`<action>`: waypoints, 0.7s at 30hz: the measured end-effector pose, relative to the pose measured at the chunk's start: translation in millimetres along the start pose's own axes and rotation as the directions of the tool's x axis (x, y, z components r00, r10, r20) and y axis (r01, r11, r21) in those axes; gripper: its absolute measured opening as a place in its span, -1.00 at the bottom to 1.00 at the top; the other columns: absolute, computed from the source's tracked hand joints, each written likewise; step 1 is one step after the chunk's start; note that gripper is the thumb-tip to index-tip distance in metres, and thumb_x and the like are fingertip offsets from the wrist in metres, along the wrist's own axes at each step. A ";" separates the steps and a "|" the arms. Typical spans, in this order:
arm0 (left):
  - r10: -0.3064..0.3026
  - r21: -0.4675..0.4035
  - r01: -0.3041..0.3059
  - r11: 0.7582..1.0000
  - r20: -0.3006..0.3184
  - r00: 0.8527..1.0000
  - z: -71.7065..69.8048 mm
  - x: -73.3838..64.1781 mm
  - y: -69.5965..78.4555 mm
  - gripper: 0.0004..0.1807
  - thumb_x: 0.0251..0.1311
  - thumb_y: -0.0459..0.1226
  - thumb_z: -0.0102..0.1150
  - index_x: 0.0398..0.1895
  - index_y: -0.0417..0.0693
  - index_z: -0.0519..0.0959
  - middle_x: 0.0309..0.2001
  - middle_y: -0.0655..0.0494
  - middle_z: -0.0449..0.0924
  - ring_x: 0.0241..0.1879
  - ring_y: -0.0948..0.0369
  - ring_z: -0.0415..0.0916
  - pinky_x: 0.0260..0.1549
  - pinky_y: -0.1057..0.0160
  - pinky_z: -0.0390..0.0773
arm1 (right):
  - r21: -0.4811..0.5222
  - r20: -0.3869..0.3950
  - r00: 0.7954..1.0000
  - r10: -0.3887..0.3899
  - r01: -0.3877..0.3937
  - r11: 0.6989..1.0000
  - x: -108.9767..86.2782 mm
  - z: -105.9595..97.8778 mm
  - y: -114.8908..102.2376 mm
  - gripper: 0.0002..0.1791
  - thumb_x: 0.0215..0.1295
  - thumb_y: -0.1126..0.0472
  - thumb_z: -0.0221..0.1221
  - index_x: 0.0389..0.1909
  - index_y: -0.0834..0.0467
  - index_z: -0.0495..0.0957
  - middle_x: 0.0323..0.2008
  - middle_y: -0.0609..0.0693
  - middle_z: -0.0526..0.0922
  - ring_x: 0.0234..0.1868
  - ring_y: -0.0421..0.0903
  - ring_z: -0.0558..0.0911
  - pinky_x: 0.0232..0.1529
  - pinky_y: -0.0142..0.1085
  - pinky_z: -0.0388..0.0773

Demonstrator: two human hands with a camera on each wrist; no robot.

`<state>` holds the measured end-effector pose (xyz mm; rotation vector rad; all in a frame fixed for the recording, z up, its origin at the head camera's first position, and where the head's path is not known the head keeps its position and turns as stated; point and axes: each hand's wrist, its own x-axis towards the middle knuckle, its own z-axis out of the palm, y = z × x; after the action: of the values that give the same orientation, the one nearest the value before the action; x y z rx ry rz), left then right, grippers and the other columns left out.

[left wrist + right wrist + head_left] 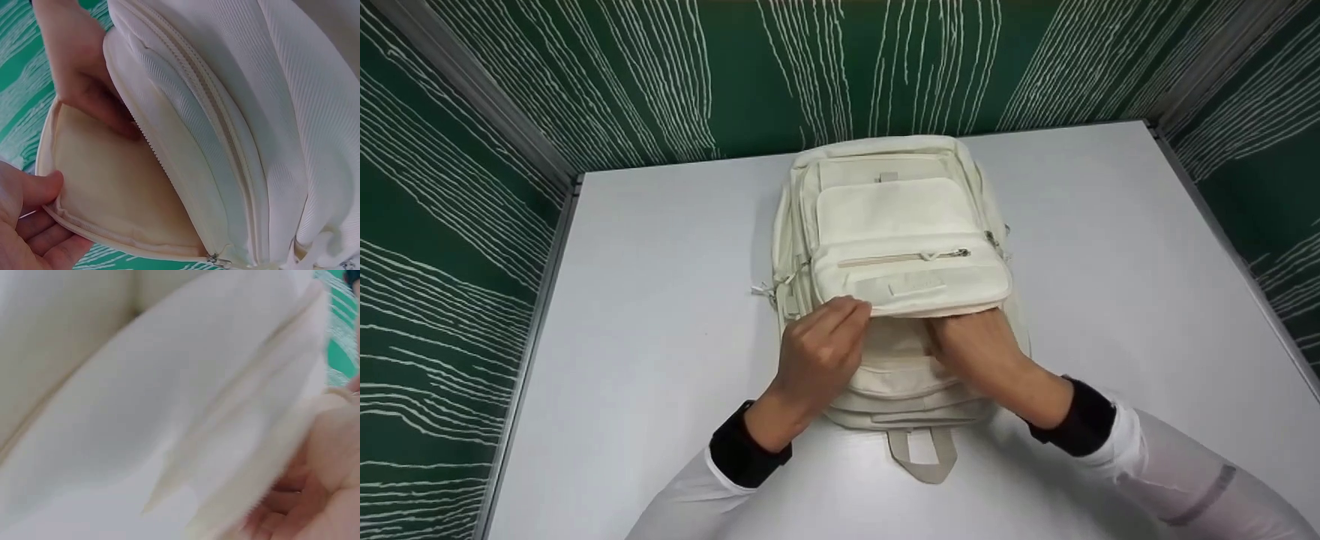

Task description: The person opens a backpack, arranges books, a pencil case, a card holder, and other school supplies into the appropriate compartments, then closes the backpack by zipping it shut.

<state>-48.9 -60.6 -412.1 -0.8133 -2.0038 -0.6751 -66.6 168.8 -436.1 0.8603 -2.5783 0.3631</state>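
Note:
A cream backpack [896, 217] lies on its back, its top loop handle [922, 469] toward the near side. The left hand [823, 349] pinches the edge of the unzipped front pocket flap [121, 174], thumb inside and fingers outside, and lifts it up. Below the raised flap, the right hand [979, 352] reaches into the pocket opening. Its fingertips are hidden inside the pocket, and I cannot tell whether they hold anything. The right wrist view shows the fingers [275, 506] bent behind the pocket's zipper edge.
The backpack rests on a white table [660, 262]. Green panels with white wavy lines [750, 75] stand along the table's back and sides. On the flap is a small zipper [945, 255], and cords [765, 291] hang at the bag's left side.

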 end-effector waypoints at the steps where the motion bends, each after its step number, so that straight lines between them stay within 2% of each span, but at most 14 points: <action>1: -0.001 0.000 0.001 1.000 0.002 1.000 0.3 -1.1 -0.2 -0.93 0.20 -0.54 0.34 -0.29 -0.31 0.73 -0.33 -0.08 0.74 -0.30 0.03 0.74 -0.23 0.20 0.74 | 0.005 -0.018 0.999 -0.037 0.037 0.999 -2.5 -2.8 -3.3 -0.73 0.26 0.37 0.37 -0.04 0.31 0.60 -0.29 0.26 0.63 -0.37 0.21 0.62 -0.42 0.11 0.59; 4: -0.002 0.001 0.002 1.000 0.011 1.000 0.5 -3.5 0.0 -0.93 0.20 -0.54 0.32 -0.28 -0.32 0.74 -0.33 -0.08 0.74 -0.30 0.03 0.74 -0.22 0.19 0.74 | 0.062 -0.085 0.978 -0.193 0.198 0.978 -12.3 -11.7 -15.7 -0.88 0.38 0.32 0.25 -0.12 0.25 0.65 -0.28 0.15 0.69 -0.32 0.13 0.66 -0.35 0.02 0.63; 6: -0.001 0.000 0.001 1.000 0.012 1.000 0.4 -5.1 0.1 -0.92 0.19 -0.54 0.32 -0.28 -0.32 0.74 -0.32 -0.09 0.74 -0.30 0.03 0.73 -0.22 0.19 0.74 | 0.104 -0.146 0.942 -0.304 0.320 0.942 -18.8 -18.9 -24.0 -0.84 0.45 0.30 0.15 -0.12 0.24 0.68 -0.16 0.13 0.74 -0.17 0.11 0.70 -0.18 -0.02 0.65; 7: 0.000 0.000 0.000 1.000 0.010 1.000 0.4 -5.9 0.1 -0.91 0.17 -0.55 0.33 -0.28 -0.32 0.74 -0.32 -0.09 0.74 -0.30 0.03 0.73 -0.22 0.19 0.74 | 0.120 -0.174 0.923 -0.344 0.367 0.923 -20.8 -22.6 -27.9 -0.77 0.50 0.29 0.08 -0.04 0.26 0.68 -0.03 0.15 0.74 -0.04 0.12 0.70 -0.04 -0.02 0.63; 9: 0.000 0.003 0.000 1.000 0.012 1.000 0.4 -6.9 0.4 -0.90 0.15 -0.55 0.35 -0.27 -0.31 0.75 -0.32 -0.09 0.73 -0.29 0.03 0.73 -0.21 0.19 0.74 | 0.110 -0.239 0.890 -0.387 0.421 0.900 -23.1 -29.4 -32.1 -0.69 0.57 0.26 0.01 0.08 0.29 0.65 0.13 0.20 0.70 0.11 0.16 0.67 0.15 -0.01 0.55; 11: 0.003 0.005 -0.003 1.000 0.015 1.000 0.4 -8.1 0.7 -0.89 0.14 -0.54 0.36 -0.27 -0.31 0.75 -0.31 -0.10 0.74 -0.28 0.02 0.73 -0.18 0.19 0.74 | 0.071 -0.290 0.873 -0.392 0.428 0.901 -22.6 -33.9 -31.6 -0.66 0.60 0.23 0.01 0.16 0.30 0.62 0.21 0.24 0.65 0.18 0.19 0.64 0.29 -0.01 0.46; 13: 0.004 0.009 -0.005 1.000 0.019 1.000 0.6 -9.3 1.2 -0.90 0.15 -0.54 0.35 -0.28 -0.31 0.75 -0.31 -0.10 0.73 -0.26 0.02 0.74 -0.15 0.19 0.73 | 0.031 -0.294 0.885 -0.362 0.387 0.922 -21.1 -35.2 -26.8 -0.62 0.63 0.20 -0.01 0.25 0.32 0.56 0.27 0.27 0.60 0.23 0.22 0.60 0.39 -0.01 0.36; 15: 0.008 0.015 -0.009 1.000 0.023 1.000 0.9 -10.9 1.5 -0.92 0.18 -0.53 0.33 -0.28 -0.31 0.75 -0.31 -0.09 0.73 -0.25 0.02 0.74 -0.12 0.20 0.73 | -0.015 -0.275 0.904 -0.327 0.336 0.942 -19.3 -32.8 -18.5 -0.59 0.66 0.19 -0.06 0.28 0.34 0.53 0.29 0.29 0.58 0.25 0.24 0.59 0.38 0.03 0.38; 18: 0.017 0.016 -0.018 1.000 0.024 1.000 1.7 -14.1 1.5 -0.94 0.22 -0.51 0.32 -0.30 -0.30 0.75 -0.32 -0.08 0.73 -0.24 0.03 0.75 -0.08 0.21 0.72 | -0.069 -0.232 0.931 -0.282 0.274 0.959 -18.9 -24.8 -4.9 -0.57 0.71 0.22 -0.17 0.30 0.36 0.52 0.27 0.30 0.61 0.25 0.25 0.61 0.25 0.10 0.52; 21: 0.035 0.017 -0.035 0.999 0.031 0.999 2.2 -17.7 1.3 -0.95 0.21 -0.51 0.33 -0.31 -0.28 0.75 -0.33 -0.07 0.72 -0.23 0.04 0.75 -0.05 0.22 0.71 | -0.103 -0.227 0.934 -0.276 0.259 0.960 -20.4 -17.0 4.9 -0.58 0.72 0.32 -0.23 0.25 0.37 0.55 0.19 0.29 0.67 0.18 0.24 0.67 0.07 0.14 0.63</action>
<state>-41.5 -63.4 -428.1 -0.8512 -2.0161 -0.6278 -49.9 189.2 -430.6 1.0565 -2.2043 0.2731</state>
